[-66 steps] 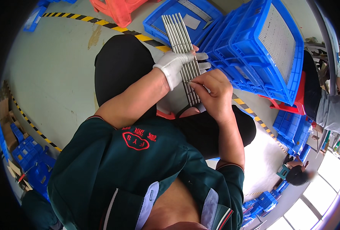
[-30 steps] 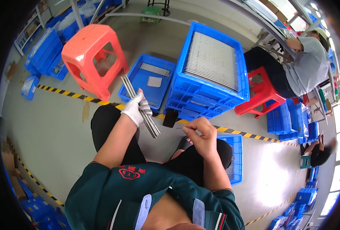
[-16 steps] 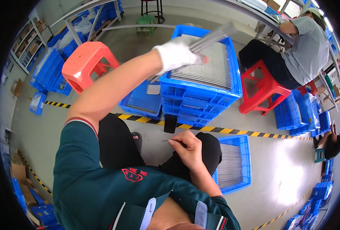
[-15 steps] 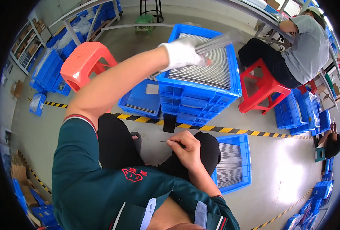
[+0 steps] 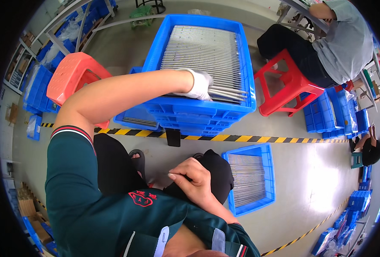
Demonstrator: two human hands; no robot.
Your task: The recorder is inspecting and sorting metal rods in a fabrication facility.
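My left hand, in a white glove, reaches over the near edge of a blue crate on top of a stack. Its fingers are closed on a few thin metal rods, which point right and lie low over the near rows. Rows of similar silvery rods fill that crate. My bare right hand is above my right thigh. Thumb and forefinger pinch a thin, dark, needle-like piece; its far end is hard to make out.
On the floor to the right sits another blue crate of rods. A black flat rectangle leans at the stack's foot. An orange-red stool stands left; a person sits on a red stool at right. Striped tape crosses the floor.
My left hand has come down and nearer, bringing the raised, blurred rods to the crate's near side. My right hand keeps its pinch. The whole view has shifted.
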